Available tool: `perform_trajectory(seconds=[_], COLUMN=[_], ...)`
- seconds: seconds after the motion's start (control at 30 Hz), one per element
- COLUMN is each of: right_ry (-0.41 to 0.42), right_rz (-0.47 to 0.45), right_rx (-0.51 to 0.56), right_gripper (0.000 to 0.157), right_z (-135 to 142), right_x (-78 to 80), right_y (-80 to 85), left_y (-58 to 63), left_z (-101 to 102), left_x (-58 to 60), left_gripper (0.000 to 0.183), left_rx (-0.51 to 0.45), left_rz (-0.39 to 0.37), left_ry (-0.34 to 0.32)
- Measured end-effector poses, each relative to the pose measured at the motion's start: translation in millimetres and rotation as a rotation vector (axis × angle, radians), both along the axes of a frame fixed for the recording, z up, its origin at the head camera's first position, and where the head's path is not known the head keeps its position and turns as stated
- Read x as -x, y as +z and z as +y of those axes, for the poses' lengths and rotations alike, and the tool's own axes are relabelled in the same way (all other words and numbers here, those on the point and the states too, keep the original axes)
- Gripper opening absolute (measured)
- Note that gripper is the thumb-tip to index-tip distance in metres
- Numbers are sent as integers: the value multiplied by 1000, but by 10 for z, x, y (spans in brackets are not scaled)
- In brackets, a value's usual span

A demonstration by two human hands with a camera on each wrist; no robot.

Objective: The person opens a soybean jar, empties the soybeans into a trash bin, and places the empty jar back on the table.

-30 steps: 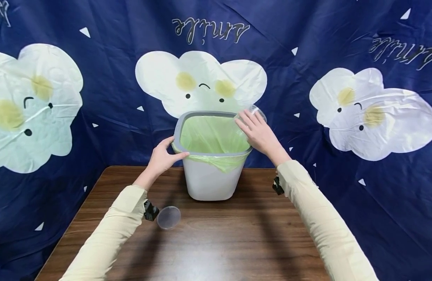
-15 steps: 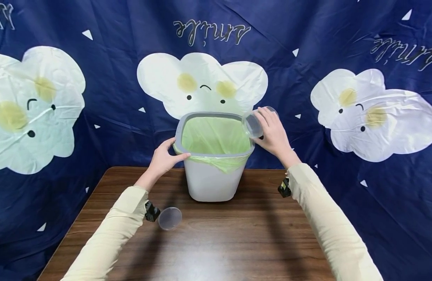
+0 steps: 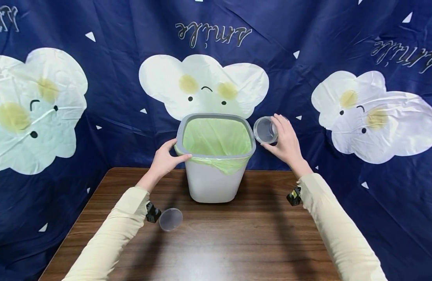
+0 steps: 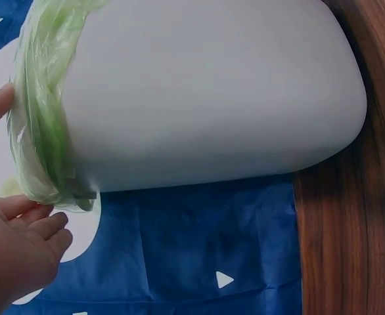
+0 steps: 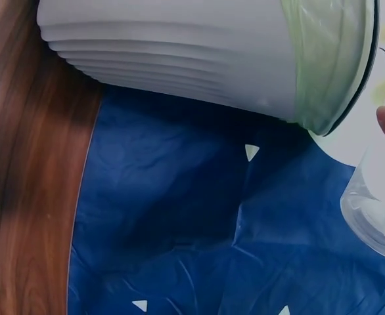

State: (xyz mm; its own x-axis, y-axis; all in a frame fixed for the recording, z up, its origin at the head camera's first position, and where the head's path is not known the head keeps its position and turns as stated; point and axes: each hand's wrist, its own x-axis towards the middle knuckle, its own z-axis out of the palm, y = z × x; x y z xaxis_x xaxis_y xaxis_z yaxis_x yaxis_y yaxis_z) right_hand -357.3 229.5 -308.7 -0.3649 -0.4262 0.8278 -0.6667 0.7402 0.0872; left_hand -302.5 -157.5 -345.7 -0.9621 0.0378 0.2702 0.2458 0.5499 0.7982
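A white trash can with a grey rim and a pale green liner bag stands upright at the table's far edge. My left hand grips the left front corner of its rim, thumb along the front and fingers at the side. In the left wrist view, the fingers curl against the bunched liner. To the right of the can, my right hand holds a clear round plastic container tipped sideways, raised at rim height. Part of that container shows at the right wrist view's edge.
A clear round lid lies flat on the brown wooden table, just right of the left wrist. Directly behind the table hangs a dark blue curtain with white clouds, also enclosing both sides.
My right hand has moved right and slightly down from over the can's right rim, carrying the clear container outside the can. My left hand has stayed at the rim.
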Motion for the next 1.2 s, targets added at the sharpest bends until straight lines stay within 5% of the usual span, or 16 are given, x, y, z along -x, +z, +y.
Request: perform_trajectory(seconds=[0.43,0.6,1.2], right_ry=[-40,-64,-186], right_rz=[-72,-165,-385], right_rx=[86,162,422], right_gripper=[92,94,92], right_z=[229,302,522], right_x=[-164,-252,-477], right_y=[-161,-258,-883], left_y=[-21,-27,-11], left_z=[2,1,10], left_x=[-4,-8,-2], left_gripper=[84,84,82], left_rx=[22,16,4], left_rz=[-21,-22,-10], left_ry=[3,-1,2])
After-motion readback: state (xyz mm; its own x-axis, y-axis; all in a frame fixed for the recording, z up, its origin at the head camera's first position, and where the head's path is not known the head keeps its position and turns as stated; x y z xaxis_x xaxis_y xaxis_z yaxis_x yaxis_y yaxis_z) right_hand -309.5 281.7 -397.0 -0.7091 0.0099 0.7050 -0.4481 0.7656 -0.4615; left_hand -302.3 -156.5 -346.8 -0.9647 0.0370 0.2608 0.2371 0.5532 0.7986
